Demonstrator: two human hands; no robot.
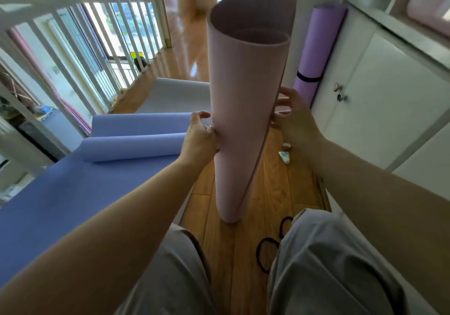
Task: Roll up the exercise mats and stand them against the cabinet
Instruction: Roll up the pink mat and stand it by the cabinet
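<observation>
Holding the pink mat (243, 120) upright between both hands. It's rolled into a loose tube, bottom end on the wooden floor (219, 241) just ahead of our knees. The top end is open and wider than the bottom, and the outer edge runs down the roll's right side.

Left grip (202, 134) is on the roll's left side about mid-height, fingers curved onto the surface, clasping it. Right grip (291, 117) is on the right side at similar height, fingers spread and fairly straight, touching the mat's edge: pressing, not clasping.

Purple mat (314, 54) is already rolled with a black strap (308, 77) round it. It stands upright against the white cabinet (389, 95), beyond the pink one and to its right. We can't tell whether the two touch.

Blue mat (73, 193) lies on the floor to our left, far end part-rolled, with a grey mat (180, 93) flat beyond it. White railing (73, 54) runs along the left. Key (337, 87) sits in the cabinet door lock. Black hair bands (267, 239) lie on the floor between our legs. Small bits (285, 156) lie near the cabinet; we can't make out what they are.
</observation>
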